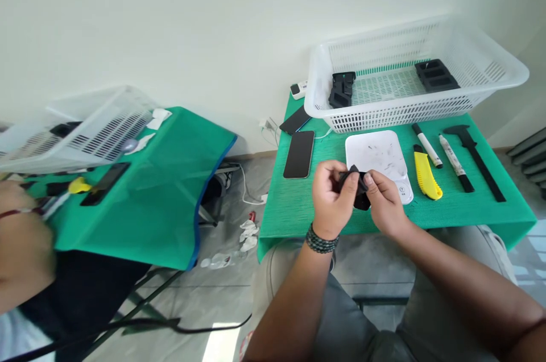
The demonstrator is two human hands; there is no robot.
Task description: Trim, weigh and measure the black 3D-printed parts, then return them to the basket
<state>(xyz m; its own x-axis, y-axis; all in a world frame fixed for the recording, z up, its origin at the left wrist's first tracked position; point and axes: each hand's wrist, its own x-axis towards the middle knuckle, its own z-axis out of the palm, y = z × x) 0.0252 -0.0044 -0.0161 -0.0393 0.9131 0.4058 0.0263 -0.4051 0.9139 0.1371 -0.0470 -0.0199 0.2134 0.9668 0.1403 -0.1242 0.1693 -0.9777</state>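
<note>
Between my two hands is a small black molded part [362,201], partly covered by the fingers, so its full shape is hidden. My left hand [333,198] pinches its left side, thumb on top. My right hand [386,202] grips its right side with thumb and fingers. Both hands are over the front edge of a white scale [375,149] with dark smudges on its plate. Right of the scale lie a yellow utility knife [426,173], a black-capped marker [427,146], a second white marker [456,163] and a black caliper [480,163].
Behind the scale stands a white basket [392,115] holding black parts [437,75]. Two phones, one a dark smartphone [299,154], lie on the green-covered table [281,208]. At left, a co-worker's arm [25,242] is at another green table [140,214]. A plastic bottle [222,260] lies on the floor.
</note>
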